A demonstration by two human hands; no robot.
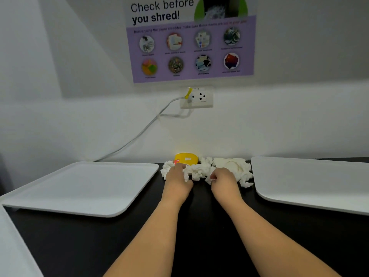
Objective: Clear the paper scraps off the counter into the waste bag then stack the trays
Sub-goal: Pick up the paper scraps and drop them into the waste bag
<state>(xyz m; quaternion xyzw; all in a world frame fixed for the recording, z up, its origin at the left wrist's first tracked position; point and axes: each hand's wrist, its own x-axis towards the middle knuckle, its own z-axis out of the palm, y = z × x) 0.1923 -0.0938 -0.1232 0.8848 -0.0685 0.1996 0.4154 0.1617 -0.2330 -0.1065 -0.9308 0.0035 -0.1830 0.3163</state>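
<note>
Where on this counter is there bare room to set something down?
Bare dark counter runs between the left tray and right tray, around the forearms. Both tray tops are bare. By the wall it is crowded: paper scraps, a yellow piece, the left hand and right hand.

This looks like an office utility corner for shredding paper. A purple and white wall poster (190, 40) headed "Check before you shred!" shows round pictures of items. Below it a beige labelled wall socket (197, 97) feeds a grey cable (139, 134). A plain matte black counter (83, 242) runs along white walls.
</note>
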